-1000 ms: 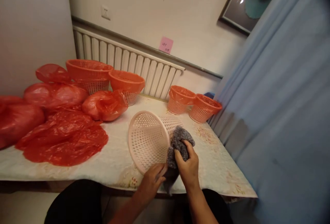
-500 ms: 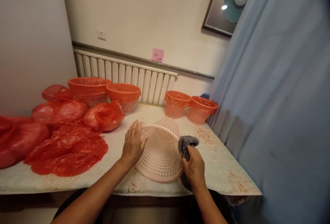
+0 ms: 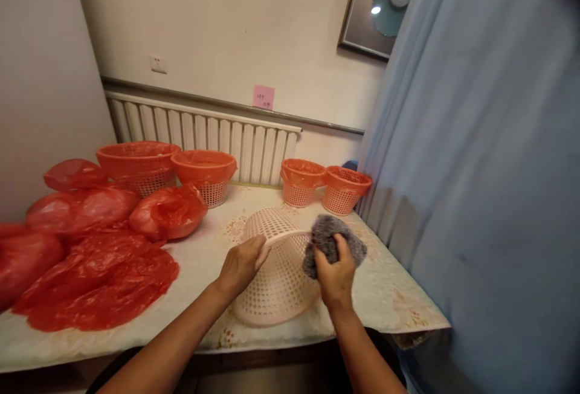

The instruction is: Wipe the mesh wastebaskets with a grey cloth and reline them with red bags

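Observation:
A pale pink perforated plastic basket lies on its side on the table, its wide mouth towards me. My left hand grips the basket's rim at the upper left, thumb over the edge. A fuzzy grey cloth is pinched in my right hand, pressed against the rim's right side. Part of the basket's right edge is hidden behind the cloth and the fingers.
Red plastic bags pile up on the left of the floral tablecloth. Several red-lined baskets stand along the back, by the radiator. A blue curtain hangs at the right.
My left hand has shifted from lying along the rim to gripping it. The cloth has spread out along the rim under my right hand. The basket has turned slightly, and the view has swung right.

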Motion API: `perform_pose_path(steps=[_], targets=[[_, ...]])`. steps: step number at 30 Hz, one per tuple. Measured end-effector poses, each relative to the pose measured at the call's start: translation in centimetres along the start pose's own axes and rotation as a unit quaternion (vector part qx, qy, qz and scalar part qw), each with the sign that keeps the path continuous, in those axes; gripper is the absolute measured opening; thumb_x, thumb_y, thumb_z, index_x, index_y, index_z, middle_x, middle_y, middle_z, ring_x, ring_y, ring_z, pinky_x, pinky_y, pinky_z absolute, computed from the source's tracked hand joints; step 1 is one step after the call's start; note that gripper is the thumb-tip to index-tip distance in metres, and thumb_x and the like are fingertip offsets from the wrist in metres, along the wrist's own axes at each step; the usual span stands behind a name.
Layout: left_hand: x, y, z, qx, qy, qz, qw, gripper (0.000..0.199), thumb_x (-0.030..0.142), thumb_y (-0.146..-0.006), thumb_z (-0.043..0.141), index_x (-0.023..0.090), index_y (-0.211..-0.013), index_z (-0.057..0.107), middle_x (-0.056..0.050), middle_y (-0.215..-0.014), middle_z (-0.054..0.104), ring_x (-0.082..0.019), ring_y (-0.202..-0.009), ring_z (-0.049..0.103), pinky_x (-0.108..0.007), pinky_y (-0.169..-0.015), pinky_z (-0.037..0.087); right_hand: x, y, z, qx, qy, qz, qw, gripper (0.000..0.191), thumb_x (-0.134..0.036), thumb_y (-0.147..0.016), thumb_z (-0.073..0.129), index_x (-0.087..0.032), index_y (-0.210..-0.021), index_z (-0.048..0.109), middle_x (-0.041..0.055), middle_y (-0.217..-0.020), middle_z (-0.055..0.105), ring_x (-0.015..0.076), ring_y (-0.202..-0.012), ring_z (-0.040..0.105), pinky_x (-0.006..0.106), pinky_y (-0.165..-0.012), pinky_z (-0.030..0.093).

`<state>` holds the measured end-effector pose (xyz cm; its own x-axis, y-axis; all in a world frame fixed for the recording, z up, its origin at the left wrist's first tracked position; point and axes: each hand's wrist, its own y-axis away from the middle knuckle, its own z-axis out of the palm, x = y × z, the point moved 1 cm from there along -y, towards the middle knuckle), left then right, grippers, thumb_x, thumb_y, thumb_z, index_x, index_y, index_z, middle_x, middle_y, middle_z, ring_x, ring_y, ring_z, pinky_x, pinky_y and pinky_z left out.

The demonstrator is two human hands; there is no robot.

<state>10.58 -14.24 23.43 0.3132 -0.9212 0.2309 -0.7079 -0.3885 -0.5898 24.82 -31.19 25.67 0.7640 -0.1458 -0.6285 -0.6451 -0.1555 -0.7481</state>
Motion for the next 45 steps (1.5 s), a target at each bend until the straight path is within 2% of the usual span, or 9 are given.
perform_pose_path(steps=[6,14,19,23,27,32,36,40,45], targets=[[0.2,-0.1,0.7,-0.008,0.015,-0.014,1.0,0.013,0.019,-0.084,0.049,0.018,-0.082,0.061,-0.006,-0.077,0.069,-0.02,-0.071,0.065,-0.027,-0.061,0.042,-5.9,0.8,2.9,-0.229,0.08,-0.298,0.923,0.043,-0.011,-0.074,0.055,-0.023,-0.115,0.058,0.0083,-0.112,0.057,0.0288,-0.11,0.044,0.047,-0.096,0.035],[-0.8,1.4,0.8,-0.009,0.037,-0.014,0.999,0.014,0.016,-0.085,0.045,0.02,-0.091,0.057,-0.007,-0.087,0.069,-0.021,-0.078,0.066,-0.027,-0.067,0.046,-3.9,-0.9,4.7,-0.266,0.166,-0.388,0.867,0.026,-0.019,-0.085,0.05,-0.02,-0.109,0.058,0.0083,-0.096,0.057,0.025,-0.09,0.045,0.041,-0.081,0.037],[-1.8,2.8,1.0,0.011,0.04,-0.032,0.999,0.01,0.024,-0.089,0.042,0.024,-0.079,0.044,0.002,-0.067,0.059,-0.015,-0.056,0.058,-0.024,-0.053,0.038,0.8,-2.3,4.3,-0.237,0.146,-0.304,0.911,0.032,-0.013,-0.077,0.054,-0.016,-0.11,0.054,0.0098,-0.101,0.056,0.0245,-0.094,0.046,0.037,-0.082,0.04],[-2.4,3.6,1.3,0.039,0.041,-0.027,0.998,0.011,0.024,-0.089,0.042,0.024,-0.078,0.042,0.003,-0.064,0.055,-0.015,-0.054,0.055,-0.024,-0.053,0.037,7.0,-1.5,4.3,-0.154,0.096,-0.148,0.972,0.015,-0.021,-0.083,0.051,-0.017,-0.097,0.055,0.0072,-0.092,0.057,0.0221,-0.089,0.05,0.035,-0.081,0.043],[-2.5,4.0,1.6,0.058,0.044,-0.022,0.997,0.011,0.025,-0.089,0.042,0.024,-0.078,0.043,0.002,-0.064,0.055,-0.015,-0.054,0.056,-0.024,-0.053,0.039,12.4,3.0,4.4,-0.044,0.065,0.059,0.995,0.025,-0.039,-0.083,0.052,-0.018,-0.094,0.058,0.0074,-0.088,0.062,0.0219,-0.083,0.058,0.032,-0.076,0.045],[-2.7,4.4,1.7,0.068,0.053,-0.034,0.996,0.01,0.026,-0.088,0.043,0.023,-0.08,0.048,0.002,-0.065,0.058,-0.016,-0.056,0.059,-0.025,-0.055,0.042,14.8,8.7,5.0,0.021,0.072,0.142,0.987,0.039,-0.048,-0.082,0.046,-0.014,-0.096,0.059,0.0113,-0.082,0.067,0.0255,-0.077,0.062,0.032,-0.066,0.046],[-3.8,5.8,2.0,0.107,0.102,-0.08,0.986,0.006,0.028,-0.088,0.046,0.024,-0.09,0.05,0.002,-0.073,0.063,-0.016,-0.062,0.064,-0.024,-0.058,0.046,14.3,8.0,5.4,0.01,0.059,0.142,0.988,0.041,-0.05,-0.08,0.047,-0.014,-0.093,0.06,0.0117,-0.082,0.067,0.0252,-0.075,0.062,0.032,-0.066,0.046],[-4.3,7.1,2.1,0.161,0.104,-0.16,0.968,0.027,0.032,-0.085,0.052,0.02,-0.109,0.044,0.003,-0.073,0.057,-0.017,-0.06,0.062,-0.026,-0.056,0.048,11.5,3.3,4.4,-0.018,0.047,0.098,0.994,0.028,-0.043,-0.08,0.051,-0.017,-0.086,0.06,0.0066,-0.077,0.063,0.0223,-0.071,0.057,0.032,-0.068,0.044],[-1.7,4.8,0.5,0.131,0.043,-0.07,0.988,0.02,0.026,-0.086,0.05,0.019,-0.105,0.048,-0.003,-0.085,0.057,-0.02,-0.077,0.061,-0.031,-0.07,0.049,2.6,-1.5,2.7,-0.139,0.074,-0.165,0.974,0.02,-0.019,-0.08,0.052,-0.02,-0.098,0.061,0.0062,-0.089,0.058,0.0227,-0.088,0.049,0.034,-0.079,0.039]])
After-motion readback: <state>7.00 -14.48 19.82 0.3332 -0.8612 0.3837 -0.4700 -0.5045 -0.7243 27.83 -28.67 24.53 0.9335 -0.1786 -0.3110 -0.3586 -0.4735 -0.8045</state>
